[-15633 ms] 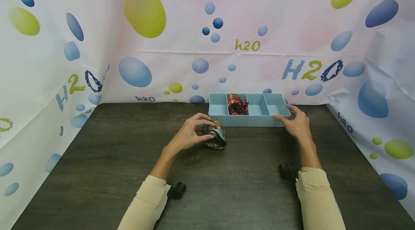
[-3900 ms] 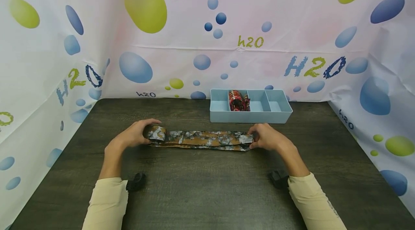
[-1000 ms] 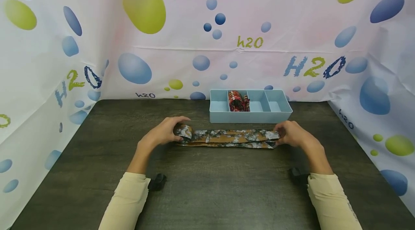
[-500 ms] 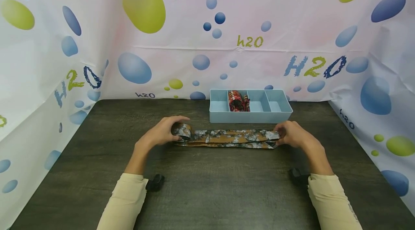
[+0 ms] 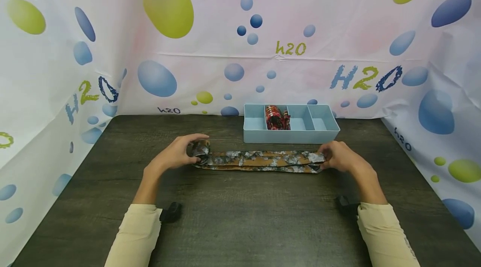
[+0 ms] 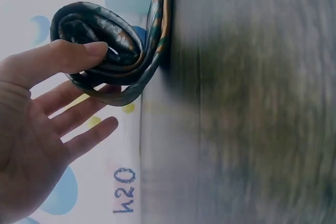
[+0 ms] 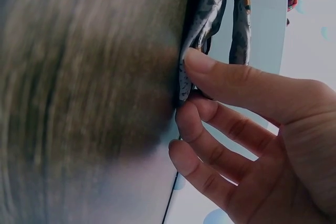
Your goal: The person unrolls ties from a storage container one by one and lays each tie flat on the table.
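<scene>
A brown, grey and white floral necktie point(image 5: 263, 158) lies stretched sideways on the dark table, folded lengthwise in layers. Its left end forms a coil point(image 6: 100, 24). My left hand point(image 5: 174, 152) holds that coil, thumb across its side and fingers behind, as the left wrist view shows. At the opposite end my right hand point(image 5: 340, 156) pinches the tie's tip between thumb and fingers; the right wrist view has the tip point(image 7: 185, 80) under the thumb. Behind the tie stands a light-blue divided box point(image 5: 291, 136) with a rolled red plaid tie point(image 5: 275, 118) in its second compartment from the left.
The wood-grain table point(image 5: 240, 217) reaches back to a printed white backdrop point(image 5: 210, 16) with coloured ovals, which also rises along both sides. The box stands against the backdrop, right of centre. Dark wrist devices point(image 5: 170, 212) hang under both forearms.
Earlier the necktie was bunched by the box, then stretched out further left. In the last second my left hand has moved left, turning the coil; my right hand has stayed at the tip.
</scene>
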`<action>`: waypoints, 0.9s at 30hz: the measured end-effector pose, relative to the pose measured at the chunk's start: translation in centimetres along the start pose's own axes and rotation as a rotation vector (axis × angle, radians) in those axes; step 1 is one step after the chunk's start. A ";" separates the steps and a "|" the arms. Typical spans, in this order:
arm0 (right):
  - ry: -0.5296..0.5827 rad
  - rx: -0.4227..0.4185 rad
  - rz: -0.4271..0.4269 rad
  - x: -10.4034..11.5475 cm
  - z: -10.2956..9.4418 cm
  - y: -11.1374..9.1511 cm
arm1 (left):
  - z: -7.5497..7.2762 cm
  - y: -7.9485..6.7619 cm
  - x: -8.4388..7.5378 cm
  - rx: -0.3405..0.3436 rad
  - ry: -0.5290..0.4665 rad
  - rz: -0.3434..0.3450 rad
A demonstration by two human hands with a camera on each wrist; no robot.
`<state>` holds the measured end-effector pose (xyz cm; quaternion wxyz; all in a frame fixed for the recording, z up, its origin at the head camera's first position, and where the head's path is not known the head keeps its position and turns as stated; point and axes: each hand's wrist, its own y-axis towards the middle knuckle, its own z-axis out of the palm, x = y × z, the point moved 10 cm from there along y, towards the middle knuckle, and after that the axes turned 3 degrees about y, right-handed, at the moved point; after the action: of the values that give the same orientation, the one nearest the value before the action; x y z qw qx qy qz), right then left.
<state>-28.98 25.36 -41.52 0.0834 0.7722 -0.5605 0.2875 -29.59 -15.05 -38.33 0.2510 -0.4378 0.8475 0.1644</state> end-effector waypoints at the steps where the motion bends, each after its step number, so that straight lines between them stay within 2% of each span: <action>1: 0.000 -0.002 -0.002 0.0 0.0 0.0 | -0.1 -0.1 0.1 0.001 0.000 0.001; 5: 0.005 -0.005 -0.001 0.0 0.0 0.0 | -0.4 -0.5 0.5 0.013 0.004 -0.010; 14: 0.004 -0.005 0.009 -0.1 0.1 0.0 | -1.1 -1.4 2.2 0.036 0.028 -0.099; 27: 0.006 -0.016 -0.007 0.1 0.0 -0.1 | -1.0 -1.8 3.7 0.077 0.082 -0.165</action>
<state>-28.90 25.29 -41.39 0.0924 0.7726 -0.5597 0.2852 -30.20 -18.99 -39.68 0.2452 -0.5024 0.8240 0.0925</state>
